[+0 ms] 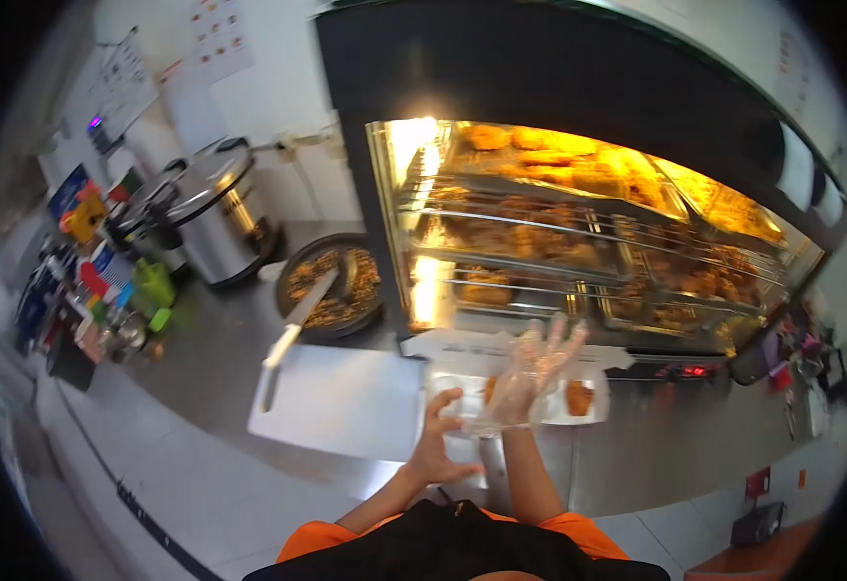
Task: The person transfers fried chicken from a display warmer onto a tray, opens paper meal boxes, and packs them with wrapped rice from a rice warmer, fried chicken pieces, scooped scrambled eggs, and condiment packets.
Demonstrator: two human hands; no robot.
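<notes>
A clear plastic glove (513,395) covers my right hand (538,363), which is raised with its fingers spread and holds nothing. Close beside the loose cuff of the glove, my bare left hand (438,445) has its fingers curved and apart. I cannot tell whether its fingertips touch the plastic. Under and behind the gloved hand lies a white food container (598,412). In its right part sits a brown fried piece (579,397); another fried piece (489,389) is partly hidden by my right hand.
A lit warming cabinet (540,213) with trays of fried food stands ahead. Left of the container lies a white cutting board (346,402) with a knife (298,320) across its edge. Behind are a dark pan (332,286) of crumbly food and a steel cooker (212,218).
</notes>
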